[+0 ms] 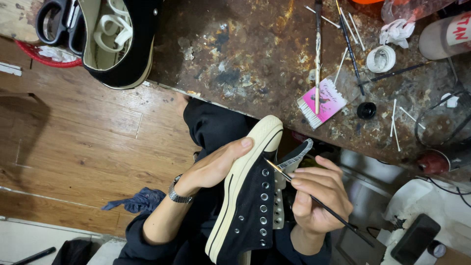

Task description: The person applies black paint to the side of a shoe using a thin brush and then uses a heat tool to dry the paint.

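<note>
A black canvas high-top shoe (250,206) with a cream rubber sole and toe cap rests over my lap, toe pointing up. My left hand (216,167), with a wristwatch, grips the sole side near the toe. My right hand (319,194) holds a thin black paintbrush (338,218) like a pen. Its tip touches the shoe's tongue (294,159), which carries fine black-and-white painted lines.
A stained dark workbench (255,54) lies ahead with several brushes, cotton swabs, a pink swab packet (326,103), a small white pot (380,59) and a black cap (366,110). A second black shoe (122,44) and scissors (59,22) sit at upper left. A phone (414,238) lies at lower right.
</note>
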